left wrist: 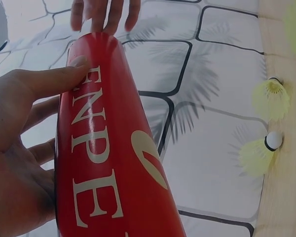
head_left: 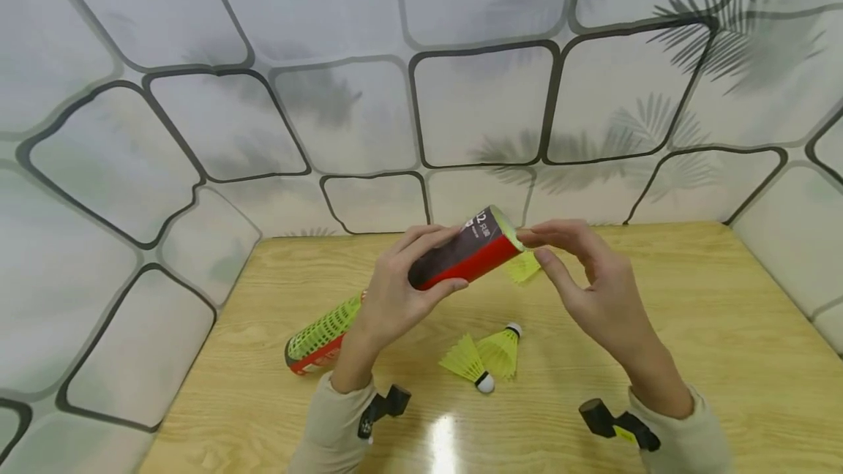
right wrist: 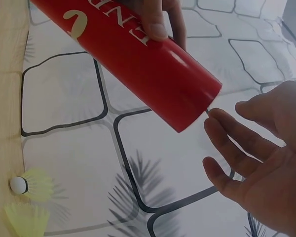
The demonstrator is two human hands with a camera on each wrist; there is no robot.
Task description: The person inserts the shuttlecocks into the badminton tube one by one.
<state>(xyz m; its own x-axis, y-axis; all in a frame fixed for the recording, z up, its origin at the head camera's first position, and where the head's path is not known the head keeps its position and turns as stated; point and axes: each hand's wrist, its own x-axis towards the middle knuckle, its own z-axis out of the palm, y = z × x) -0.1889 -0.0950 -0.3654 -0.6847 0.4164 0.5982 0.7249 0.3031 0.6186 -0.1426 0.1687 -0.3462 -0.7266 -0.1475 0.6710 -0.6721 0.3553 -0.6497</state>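
My left hand point(head_left: 398, 287) grips a red and black shuttlecock tube point(head_left: 466, 251), raised above the table and tilted. Its light-rimmed end points up toward my right hand point(head_left: 596, 295). In the right wrist view the right fingertips point(right wrist: 218, 116) are at the rim of the red tube point(right wrist: 153, 74), the thumb apart from it; whether they touch anything inside is hidden. White lettering runs along the tube point(left wrist: 108, 138) in the left wrist view. Two yellow shuttlecocks with white heads, one in front point(head_left: 467, 360) and one behind point(head_left: 499, 351), lie below the hands.
A second tube point(head_left: 326, 331), showing yellow-green mesh and red, lies on the wooden table point(head_left: 711, 328) beside my left forearm. Another yellow shuttlecock point(head_left: 523, 268) is partly hidden beyond the tube's end. A patterned wall covering point(head_left: 484, 108) stands behind the table.
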